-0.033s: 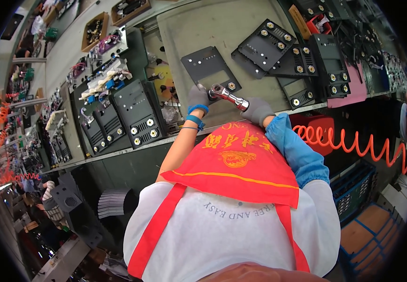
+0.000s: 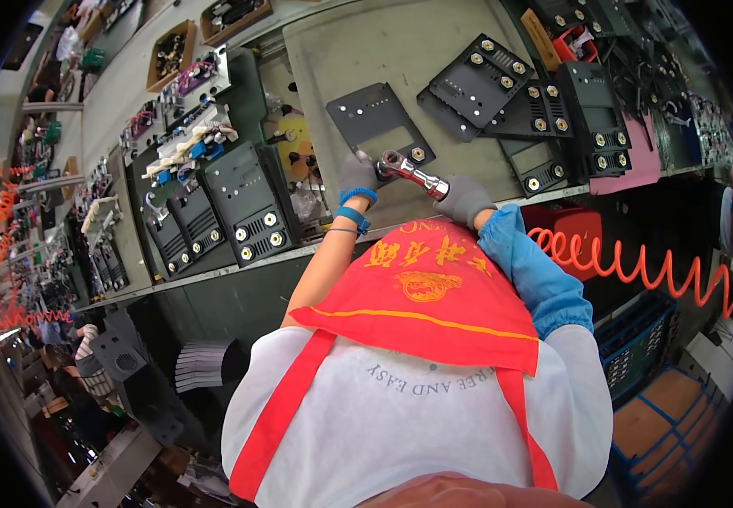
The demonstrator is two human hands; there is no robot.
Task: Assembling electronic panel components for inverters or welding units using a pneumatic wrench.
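Right hand (image 2: 465, 199), grey glove, closed round handle of ratchet wrench (image 2: 412, 171). Wrench head sits on nut at near corner of dark plate (image 2: 379, 125), flat on surface (image 2: 366, 51). Left hand (image 2: 357, 176), gloved, rests beside wrench head; grip unclear. Forearms partly hidden by red apron (image 2: 430, 292).

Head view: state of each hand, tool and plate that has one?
Left hand: gloved, resting on the dark plate.
Right hand: gloved, closed on the ratchet wrench handle.
Ratchet wrench: head down on the plate's edge.
Dark plate: flat on the bench.
Orange coiled hose: hanging slack below the bench.
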